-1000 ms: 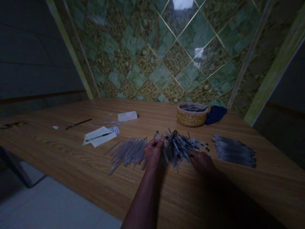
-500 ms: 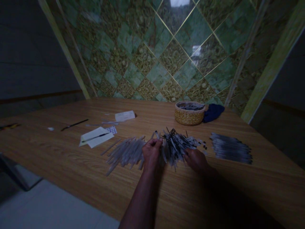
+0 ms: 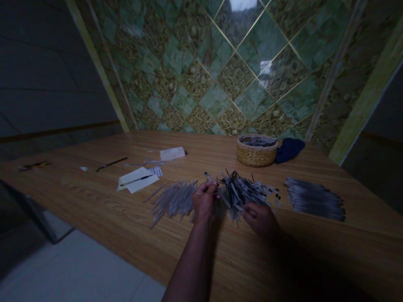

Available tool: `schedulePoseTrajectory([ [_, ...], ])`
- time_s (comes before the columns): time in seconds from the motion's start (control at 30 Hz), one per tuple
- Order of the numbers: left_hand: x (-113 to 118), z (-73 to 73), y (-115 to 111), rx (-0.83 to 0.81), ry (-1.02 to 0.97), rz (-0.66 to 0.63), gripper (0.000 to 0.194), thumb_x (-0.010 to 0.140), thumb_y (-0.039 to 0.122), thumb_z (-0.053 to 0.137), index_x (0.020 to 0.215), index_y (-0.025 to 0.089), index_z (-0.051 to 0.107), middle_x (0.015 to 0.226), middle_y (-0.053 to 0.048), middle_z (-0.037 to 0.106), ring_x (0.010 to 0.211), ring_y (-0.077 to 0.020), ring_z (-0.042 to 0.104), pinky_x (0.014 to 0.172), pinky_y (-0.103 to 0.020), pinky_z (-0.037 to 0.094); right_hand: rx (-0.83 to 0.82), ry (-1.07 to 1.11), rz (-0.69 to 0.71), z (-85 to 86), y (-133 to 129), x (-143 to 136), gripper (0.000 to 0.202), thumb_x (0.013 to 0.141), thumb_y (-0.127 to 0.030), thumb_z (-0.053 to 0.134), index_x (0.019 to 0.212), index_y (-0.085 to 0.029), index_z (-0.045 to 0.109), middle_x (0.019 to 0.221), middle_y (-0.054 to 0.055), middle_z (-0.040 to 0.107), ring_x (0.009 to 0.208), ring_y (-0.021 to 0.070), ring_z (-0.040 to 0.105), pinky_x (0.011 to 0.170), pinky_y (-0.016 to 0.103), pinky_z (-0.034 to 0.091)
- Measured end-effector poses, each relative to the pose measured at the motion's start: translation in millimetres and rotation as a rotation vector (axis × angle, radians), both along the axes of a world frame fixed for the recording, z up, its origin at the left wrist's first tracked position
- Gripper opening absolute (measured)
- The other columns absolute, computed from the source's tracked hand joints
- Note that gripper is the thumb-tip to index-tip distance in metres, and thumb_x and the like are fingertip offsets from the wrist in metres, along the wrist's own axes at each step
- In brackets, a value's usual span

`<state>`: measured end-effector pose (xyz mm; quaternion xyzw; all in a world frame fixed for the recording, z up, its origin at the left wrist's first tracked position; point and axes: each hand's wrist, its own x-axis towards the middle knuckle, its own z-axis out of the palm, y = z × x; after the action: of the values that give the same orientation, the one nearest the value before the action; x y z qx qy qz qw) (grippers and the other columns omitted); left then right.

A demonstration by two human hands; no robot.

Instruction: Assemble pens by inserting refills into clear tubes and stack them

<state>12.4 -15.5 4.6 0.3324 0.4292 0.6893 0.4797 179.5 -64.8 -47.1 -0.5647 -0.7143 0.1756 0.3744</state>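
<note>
Nearer the left hand [image 3: 203,201] than a second ago, the right hand [image 3: 261,218] curls beside a black-and-clear heap [image 3: 244,188], its grip unclear. Left fingertips [image 3: 212,187] pinch a slim translucent pen [image 3: 208,176], dark end poking beyond them.

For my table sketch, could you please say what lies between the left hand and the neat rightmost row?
The head view shows a jumbled dark pile, small black tips and the right hand.

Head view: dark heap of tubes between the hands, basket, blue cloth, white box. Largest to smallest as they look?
1. Dark heap of tubes
2. Basket
3. Blue cloth
4. White box
By picture area; the heap lies nearest the camera, so real sizes may differ.
</note>
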Motion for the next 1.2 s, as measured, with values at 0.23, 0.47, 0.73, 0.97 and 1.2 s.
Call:
schedulePoseTrajectory([
  [0.23,2,3.5,-4,0.031,-0.014,-0.013,0.024,0.056,0.031,0.076,0.062,0.012,0.062,0.057,0.0,0.06,0.049,-0.0084,0.052,0.042,-0.018,0.04,-0.024,0.201,0.051,3.8,-10,-17,0.014,0.077,-0.028,0.053,0.074,-0.021,0.065,0.069,0.003,0.067,0.063,0.0158,0.062,0.055,0.023,0.047],
  [0.47,6,-0.4,-4,0.047,0.01,-0.065,0.023,0.057,0.029,0.075,0.063,0.012,0.061,0.057,0.0,0.06,0.05,-0.0088,0.053,0.044,-0.018,0.042,-0.041,0.267,0.037,2.2,-8,-18,0.016,0.076,-0.031,0.053,0.072,-0.02,0.064,0.055,0.0,0.06,0.05,0.0128,0.055,0.047,0.022,0.04],
  [0.73,13,1.8,-9,0.042,0.033,-0.104,0.022,0.057,0.028,0.075,0.064,0.012,0.062,0.056,0.001,0.06,0.047,-0.0079,0.052,0.044,-0.018,0.04,-0.122,0.507,0.085,-2.0,-5,-21,0.016,0.075,-0.033,0.053,0.069,-0.019,0.06,0.049,-0.004,0.049,0.039,0.0088,0.04,0.038,0.021,0.03],
  [0.97,17,3.5,-13,0.052,0.139,-0.251,0.024,0.054,0.031,0.076,0.06,0.014,0.06,0.056,0.0,0.06,0.046,-0.0089,0.051,0.045,-0.02,0.042,-0.179,0.386,0.078,-10.5,0,-16,0.013,0.072,-0.032,0.053,0.066,-0.021,0.055,0.049,-0.005,0.046,0.042,0.0093,0.041,0.04,0.021,0.031],
  [1.2,27,-10.2,-17,0.164,0.387,-0.447,0.021,0.058,0.028,0.073,0.057,0.015,0.057,0.048,0.004,0.049,0.043,-0.0083,0.045,0.043,-0.02,0.035,-0.152,0.049,0.039,-15.6,-3,-11,0.009,0.072,-0.023,0.055,0.064,-0.022,0.06,0.059,-0.002,0.062,0.054,0.0115,0.055,0.051,0.02,0.039],
])
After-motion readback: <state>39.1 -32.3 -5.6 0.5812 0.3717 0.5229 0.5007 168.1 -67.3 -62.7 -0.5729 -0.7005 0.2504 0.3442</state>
